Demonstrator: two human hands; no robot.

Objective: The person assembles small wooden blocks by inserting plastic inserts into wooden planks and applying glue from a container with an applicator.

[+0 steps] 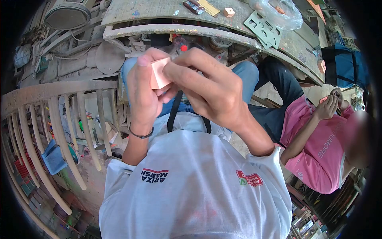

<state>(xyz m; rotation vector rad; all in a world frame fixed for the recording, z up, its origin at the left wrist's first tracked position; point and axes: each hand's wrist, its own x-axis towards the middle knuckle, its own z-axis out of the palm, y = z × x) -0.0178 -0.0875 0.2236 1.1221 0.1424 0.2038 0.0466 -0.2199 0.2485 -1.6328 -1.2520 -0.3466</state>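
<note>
A small pale pink block [160, 74] with flat faces and sharp edges is held up before my chest. My left hand [144, 85] has its thumb and fingers closed round the block from the left. Against the block's right side press the bent fingertips of my right hand [213, 81]. Whether those fingertips also pinch something small is hidden. A dark band circles my left wrist.
On the worktable [143, 12] beyond my knees are a small cube [229, 12], a green plate with cut-outs [263, 30] and a plastic bag [292, 20]. A slatted wooden backrest [55, 115] stands left. At right sits a co-worker in pink [314, 147], hands together.
</note>
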